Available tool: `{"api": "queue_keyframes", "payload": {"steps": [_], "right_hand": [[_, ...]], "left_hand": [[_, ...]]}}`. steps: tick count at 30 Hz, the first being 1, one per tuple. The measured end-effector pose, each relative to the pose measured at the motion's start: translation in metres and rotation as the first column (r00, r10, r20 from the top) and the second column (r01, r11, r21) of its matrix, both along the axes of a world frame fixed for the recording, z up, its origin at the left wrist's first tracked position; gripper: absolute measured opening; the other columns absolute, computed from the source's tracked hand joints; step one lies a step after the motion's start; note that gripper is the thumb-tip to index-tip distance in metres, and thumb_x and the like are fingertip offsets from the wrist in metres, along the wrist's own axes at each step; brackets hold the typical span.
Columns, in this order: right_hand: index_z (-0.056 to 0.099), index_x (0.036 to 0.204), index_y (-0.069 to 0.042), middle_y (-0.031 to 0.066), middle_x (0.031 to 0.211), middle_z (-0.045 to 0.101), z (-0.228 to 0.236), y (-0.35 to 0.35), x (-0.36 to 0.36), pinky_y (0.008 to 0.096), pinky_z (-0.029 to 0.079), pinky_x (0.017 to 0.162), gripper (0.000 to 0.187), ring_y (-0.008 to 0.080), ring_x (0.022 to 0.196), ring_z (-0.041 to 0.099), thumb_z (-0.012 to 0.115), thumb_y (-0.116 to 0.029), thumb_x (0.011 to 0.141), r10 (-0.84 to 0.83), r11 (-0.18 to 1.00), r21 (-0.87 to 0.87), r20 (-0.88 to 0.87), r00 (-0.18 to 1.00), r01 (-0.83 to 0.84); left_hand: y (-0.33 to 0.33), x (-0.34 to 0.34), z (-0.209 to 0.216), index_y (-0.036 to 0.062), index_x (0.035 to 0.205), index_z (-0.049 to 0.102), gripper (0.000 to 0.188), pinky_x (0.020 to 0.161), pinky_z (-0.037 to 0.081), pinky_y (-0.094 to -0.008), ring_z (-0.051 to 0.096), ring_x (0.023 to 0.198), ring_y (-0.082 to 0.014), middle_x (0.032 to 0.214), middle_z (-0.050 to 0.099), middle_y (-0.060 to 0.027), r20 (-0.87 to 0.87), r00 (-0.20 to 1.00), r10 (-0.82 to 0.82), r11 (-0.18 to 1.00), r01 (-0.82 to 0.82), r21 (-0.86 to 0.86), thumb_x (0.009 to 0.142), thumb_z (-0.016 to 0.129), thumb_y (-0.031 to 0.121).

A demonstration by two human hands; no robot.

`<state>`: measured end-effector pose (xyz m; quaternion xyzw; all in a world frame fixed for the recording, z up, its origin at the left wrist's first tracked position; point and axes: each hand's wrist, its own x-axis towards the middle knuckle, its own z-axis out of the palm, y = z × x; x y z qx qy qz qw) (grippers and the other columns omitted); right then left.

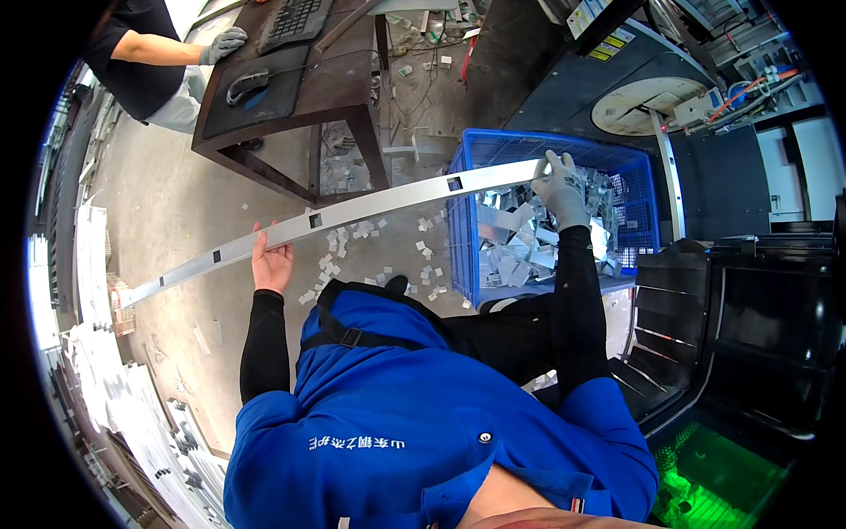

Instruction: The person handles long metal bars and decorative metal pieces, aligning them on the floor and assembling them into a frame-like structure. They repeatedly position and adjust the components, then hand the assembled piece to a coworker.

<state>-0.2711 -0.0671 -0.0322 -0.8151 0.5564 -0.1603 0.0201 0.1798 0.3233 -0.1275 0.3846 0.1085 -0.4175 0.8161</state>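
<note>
We hold a long metal bar [379, 204] in front of us, its right end above the blue crate [464, 242] of metal scraps [518, 262]. Our left hand [275, 258] (bare, palm up) curls loosely on the bar, while our gloved right hand [560, 189] closes round it near that end.

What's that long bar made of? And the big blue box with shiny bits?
The long bar looks like smooth metal with a dull shine: it's silvery grey with neat holes. I can't tell which metal. The blue box seems to be smooth, hard plastic: evenly coloured, with grid-like walls.
</note>
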Motion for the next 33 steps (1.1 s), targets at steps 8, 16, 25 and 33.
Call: {"api": "queue_keyframes", "payload": {"steps": [8,16,25,33], "right_hand": [[0.063,0.127,-0.010,0.0186,0.128,0.060,0.007,-0.002,-0.004,0.0459,0.051,0.098,0.043,0.0380,0.115,0.061,0.067,-0.024,0.086,0.016,0.989,0.149,0.048,0.999,-0.023],[0.067,0.124,-0.010,0.0150,0.130,0.059,-0.006,-0.010,-0.029,0.0427,0.048,0.103,0.059,0.0337,0.120,0.058,0.087,-0.029,0.071,0.022,0.918,0.375,0.274,0.962,-0.128],[0.057,0.134,-0.006,0.0199,0.124,0.057,0.007,-0.012,-0.009,0.0429,0.048,0.100,0.076,0.0328,0.116,0.059,0.079,-0.053,0.078,-0.121,0.860,0.504,0.360,0.925,-0.083],[0.056,0.136,-0.004,0.0235,0.126,0.063,-0.003,-0.015,-0.015,0.0409,0.048,0.099,0.074,0.0336,0.113,0.063,0.068,-0.058,0.087,-0.149,0.881,0.466,0.433,0.889,-0.080]], "left_hand": [[0.005,0.004,-0.003,0.0252,0.141,0.047,0.051,0.101,0.045,-0.0385,0.053,0.126,-0.0231,0.144,0.052,-0.0093,0.008,1.000,0.001,1.000,-0.001,0.019,0.094,0.066,0.023],[-0.005,0.011,0.009,0.0018,0.139,0.043,0.055,0.112,0.039,-0.0431,0.048,0.135,-0.0300,0.144,0.051,-0.0165,-0.144,0.979,0.143,0.986,-0.154,-0.066,0.090,0.057,0.025],[0.014,0.030,-0.027,0.0078,0.115,0.059,0.034,0.102,0.046,-0.0377,0.058,0.109,-0.0217,0.112,0.060,-0.0066,-0.072,0.967,0.243,0.966,-0.235,0.104,0.089,0.073,0.024],[0.001,0.017,-0.012,0.0135,0.108,0.059,0.046,0.089,0.047,-0.0341,0.057,0.098,-0.0157,0.100,0.060,-0.0012,0.016,0.972,0.236,0.944,-0.233,0.232,0.084,0.080,0.046]]}}
